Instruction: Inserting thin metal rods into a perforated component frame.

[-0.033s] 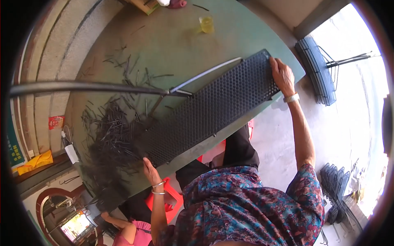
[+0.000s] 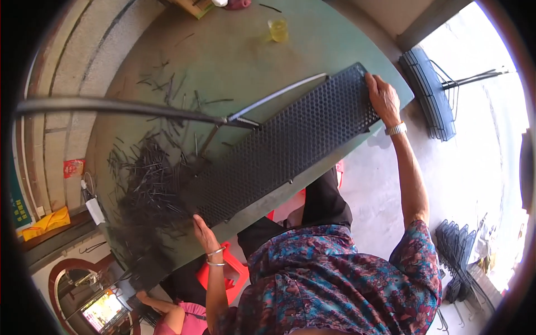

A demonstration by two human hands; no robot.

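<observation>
Perforated black tray point(image 2: 285, 148) — a long, narrow panel pierced with a regular grid of small holes — lies flat on the round green table point(image 2: 234, 61), its long axis running diagonally from lower left, near the person, to upper right, at the table's far right edge. Nearest the viewer, the left hand point(image 2: 204, 233) rests at the tray's lower-left end, fingers curled over the near corner and gripping it; two thin bangles point(image 2: 215, 257) circle the wrist. The tray therefore extends up and to the right away from this hand. At the opposite end, the right hand point(image 2: 383, 97), wearing a metal wristwatch point(image 2: 396, 129), is closed over the tray's upper-right corner, which juts slightly past the table rim; the tray stretches down and to the left from this hand — both hands thus hold it at its two short ends. To the left of the tray's lower end, a heap of thin dark rods point(image 2: 146, 178) is strewn across the tabletop, some touching the tray's edge. A long dark bar point(image 2: 111, 107) crosses the view above the heap, and a pale slender rod point(image 2: 279, 96) lies just beside the tray's far long edge. Farther back, a small glass of yellow liquid point(image 2: 278, 29) stands on the table, well apart from the tray. Below the table a red stool point(image 2: 226, 273) shows; on the floor to the right stands a stack of similar dark trays point(image 2: 427, 92).
</observation>
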